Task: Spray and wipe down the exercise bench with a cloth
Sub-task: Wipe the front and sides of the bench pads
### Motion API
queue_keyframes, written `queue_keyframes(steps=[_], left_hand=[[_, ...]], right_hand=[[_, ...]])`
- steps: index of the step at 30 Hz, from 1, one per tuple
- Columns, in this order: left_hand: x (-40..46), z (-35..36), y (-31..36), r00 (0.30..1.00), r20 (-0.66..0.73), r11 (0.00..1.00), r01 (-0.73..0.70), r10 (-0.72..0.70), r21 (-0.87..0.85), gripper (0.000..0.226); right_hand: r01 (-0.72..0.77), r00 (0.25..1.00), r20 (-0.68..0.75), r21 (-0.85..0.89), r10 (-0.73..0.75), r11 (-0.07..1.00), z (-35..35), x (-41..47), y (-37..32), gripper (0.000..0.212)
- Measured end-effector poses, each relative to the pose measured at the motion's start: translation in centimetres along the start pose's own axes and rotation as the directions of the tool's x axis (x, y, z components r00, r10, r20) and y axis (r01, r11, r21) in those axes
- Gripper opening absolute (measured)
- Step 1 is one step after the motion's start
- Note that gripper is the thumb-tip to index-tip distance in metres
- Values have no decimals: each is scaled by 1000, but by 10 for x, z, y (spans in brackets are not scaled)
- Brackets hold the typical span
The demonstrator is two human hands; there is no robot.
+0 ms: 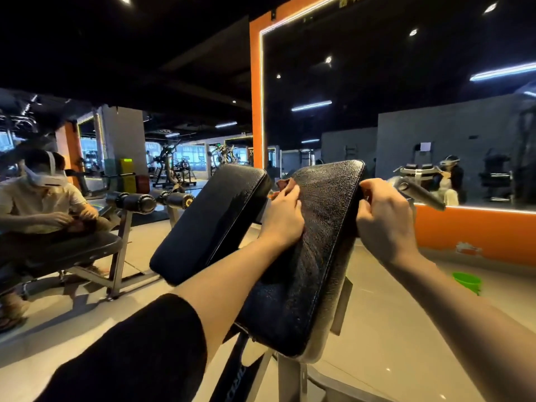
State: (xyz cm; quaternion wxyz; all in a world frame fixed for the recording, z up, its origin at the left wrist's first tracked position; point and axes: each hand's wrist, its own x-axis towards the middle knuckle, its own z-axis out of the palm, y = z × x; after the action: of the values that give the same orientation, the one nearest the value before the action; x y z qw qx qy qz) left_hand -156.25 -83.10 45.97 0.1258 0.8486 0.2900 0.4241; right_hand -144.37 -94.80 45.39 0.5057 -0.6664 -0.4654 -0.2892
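At frame centre the left hand (282,216) presses a brown cloth (285,183) to the right-hand bench pad's (316,256) upper left edge, its long axis running down toward the camera, while the right hand (383,219) clamps the right edge.

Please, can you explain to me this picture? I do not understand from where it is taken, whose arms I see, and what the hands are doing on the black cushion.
There is no robot here. A person wears a camera on the head, so this single picture looks forward and down along that person's own arms. The place is a gym.

The black cushion is the tilted pad of an exercise bench. The left hand presses a reddish-brown cloth against the pad's upper left edge, to wipe it. The right hand grips the pad's right edge, probably to steady it.

A second black pad stands beside it on the left. A green bucket sits on the floor at right. Behind is a wall mirror. Another person sits at left. No spray bottle is visible.
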Motion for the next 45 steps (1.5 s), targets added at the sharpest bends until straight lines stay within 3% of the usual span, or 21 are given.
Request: queue_keyframes(steps=[2, 4, 6, 8, 12, 15, 19, 21, 24, 25, 27, 31, 33, 37, 39, 43, 45], left_hand=[[11, 5, 17, 995, 9, 995, -103, 103, -8, 45], [12, 12, 41, 952, 25, 951, -305, 307, -41, 45], [19, 14, 46, 911, 29, 909, -408, 412, -80, 46], [37, 14, 34, 940, 18, 936, -336, 339, -105, 45], [67, 9, 5, 999, 22, 999, -34, 34, 15, 42], [68, 13, 29, 986, 35, 986, -165, 164, 11, 42], [62, 17, 50, 892, 54, 893, -444, 448, -67, 42], [74, 15, 33, 921, 49, 921, -381, 385, -75, 40], [92, 8, 3, 996, 25, 996, -90, 90, 20, 38], [95, 8, 2, 998, 33, 997, -62, 60, 51, 38], [91, 11, 21, 985, 44, 985, -168, 166, 31, 37], [73, 22, 67, 877, 44, 878, -477, 479, -47, 38], [79, 20, 56, 885, 35, 885, -463, 465, -45, 37], [98, 7, -1, 992, 37, 991, -121, 119, 57, 35], [100, 7, -6, 998, 36, 996, -61, 58, 64, 35], [83, 20, 41, 929, 39, 930, -365, 367, -47, 37], [82, 21, 43, 898, 35, 897, -435, 438, -77, 38]], right_hand=[[22, 1000, 7, -11, -22, 1000, -1, 19, 2, 22], [32, 999, 4, -6, -32, 999, -1, 36, 3, 19], [36, 999, 4, -5, -36, 999, 4, 49, 5, 20], [13, 1000, 9, -25, -13, 1000, 9, 58, 11, 21], [-53, 998, 18, -42, 54, 998, 18, 59, 22, 19], [-22, 1000, 4, -31, 22, 999, 17, 59, 23, 21], [6, 1000, 3, 29, -6, 1000, 17, 57, 24, 19], [4, 1000, -14, 11, -4, 1000, 18, 57, 25, 18], [-6, 1000, -14, 20, 6, 1000, 19, 57, 24, 18], [-6, 1000, -12, 24, 6, 1000, 18, 57, 24, 17], [6, 1000, -11, 21, -6, 1000, 18, 56, 23, 17], [29, 1000, 7, 55, -30, 998, 15, 54, 23, 18], [42, 999, 10, 52, -42, 998, 14, 54, 24, 16], [35, 999, 14, 35, -35, 999, 17, 54, 24, 17], [23, 1000, 11, 33, -23, 999, 17, 55, 23, 18], [87, 996, -5, 37, -87, 996, 16, 52, 22, 16], [109, 994, -17, 6, -109, 994, 16, 52, 23, 25]])
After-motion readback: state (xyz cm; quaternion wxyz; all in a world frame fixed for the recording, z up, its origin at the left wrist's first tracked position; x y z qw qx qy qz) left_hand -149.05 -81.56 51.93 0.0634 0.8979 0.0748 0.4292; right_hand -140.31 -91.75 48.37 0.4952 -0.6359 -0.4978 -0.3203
